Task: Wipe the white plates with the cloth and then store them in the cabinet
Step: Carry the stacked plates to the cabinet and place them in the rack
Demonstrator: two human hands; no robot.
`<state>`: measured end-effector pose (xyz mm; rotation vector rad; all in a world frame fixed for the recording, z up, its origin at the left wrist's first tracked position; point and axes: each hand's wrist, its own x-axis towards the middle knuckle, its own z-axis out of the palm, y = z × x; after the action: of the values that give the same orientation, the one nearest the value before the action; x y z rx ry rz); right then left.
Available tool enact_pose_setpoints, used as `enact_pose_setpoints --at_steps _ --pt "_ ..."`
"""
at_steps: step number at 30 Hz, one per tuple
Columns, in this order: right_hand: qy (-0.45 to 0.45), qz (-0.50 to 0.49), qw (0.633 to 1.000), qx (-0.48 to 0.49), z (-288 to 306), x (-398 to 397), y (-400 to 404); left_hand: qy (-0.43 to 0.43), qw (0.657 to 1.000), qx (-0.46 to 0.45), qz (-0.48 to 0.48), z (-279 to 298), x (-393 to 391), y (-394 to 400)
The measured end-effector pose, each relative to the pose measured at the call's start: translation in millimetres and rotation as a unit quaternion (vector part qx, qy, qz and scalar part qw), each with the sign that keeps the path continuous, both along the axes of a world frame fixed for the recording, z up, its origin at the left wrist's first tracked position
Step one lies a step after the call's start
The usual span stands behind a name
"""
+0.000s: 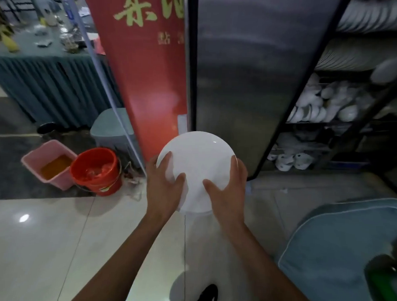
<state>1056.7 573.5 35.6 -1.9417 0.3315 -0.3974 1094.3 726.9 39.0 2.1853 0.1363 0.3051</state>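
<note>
both hands hold 1 white plate (197, 163) over the pale tiled floor (43, 235), left hand (163, 189) on its left edge, right hand (227, 192) on its right. the open cabinet (329, 105) with white dishes stands ahead right; a red bucket (96, 170) and pink bin (49, 163) sit left.

Dim indoors, lit from overhead: small bright glare spot on the glossy floor (24, 218) at lower left. Soft throughout, smeared at right edge and lower right corner. Strong wide-angle bending of uprights. Overexposed white plate (198, 164) at centre.
</note>
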Motion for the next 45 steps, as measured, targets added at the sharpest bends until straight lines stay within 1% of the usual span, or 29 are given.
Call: enact_pose_setpoints --at_steps 7,13,18,21,25,31,35,37,45 --pt "-0.002 -0.072 0.997 0.001 0 58 -79 -0.013 0.996 -0.034 -0.083 2 78 -83" --pt "0.009 -0.165 0.986 -0.002 -8 104 -149 0.003 0.985 -0.041 -0.169 -10 147 -166" --pt "0.007 -0.235 0.972 -0.022 -9 156 -209 0.009 0.969 -0.066 -0.238 -18 219 -241" --pt "0.012 -0.287 0.957 -0.029 -5 188 -243 0.010 0.960 -0.060 -0.272 -15 263 -287" --pt "0.004 -0.349 0.936 -0.041 3 218 -284 0.006 0.935 -0.071 -0.348 -7 308 -348" --pt "0.000 -0.418 0.908 -0.039 9 237 -345 0.011 0.903 -0.072 -0.424 -2 341 -428" --pt "0.010 -0.453 0.891 -0.042 5 247 -400 0.025 0.880 -0.084 -0.467 -5 357 -491" --pt "0.015 -0.465 0.885 -0.038 4 255 -428 0.022 0.871 -0.075 -0.484 -6 366 -522" --pt "-0.014 -0.484 0.875 -0.028 6 276 -542 0.017 0.859 -0.085 -0.505 -10 396 -646"
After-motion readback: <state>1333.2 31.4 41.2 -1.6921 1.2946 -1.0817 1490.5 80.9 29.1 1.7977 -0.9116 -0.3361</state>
